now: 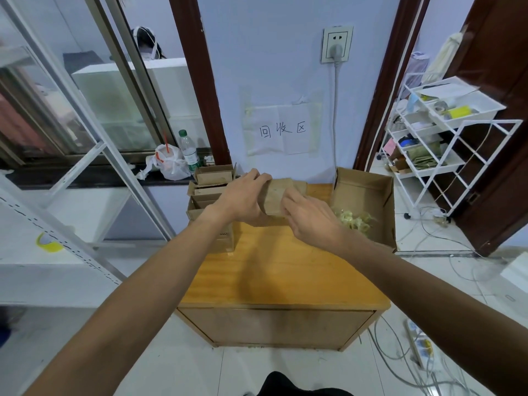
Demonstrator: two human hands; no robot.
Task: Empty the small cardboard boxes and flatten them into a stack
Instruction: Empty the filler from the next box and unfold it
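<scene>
At approx. 10 o'clock on the tabletop (pixel 274 270), more small boxes (pixel 211 192) are kept crowded together, prob. as the queue awaiting work. At 12 o'clock one small cardboard box (pixel 275 195) is held just above the tabletop. It is wrapped by the left grip (pixel 243 195), clamped round it so it's steadied. The right grip (pixel 311 221) is laid on its near end w/ fingers bent; whether a flap is pinched can't be told. At 2 o'clock an open carton (pixel 363 195) is set close, prob. so filler (pixel 354 220) can be tipped in.
</scene>
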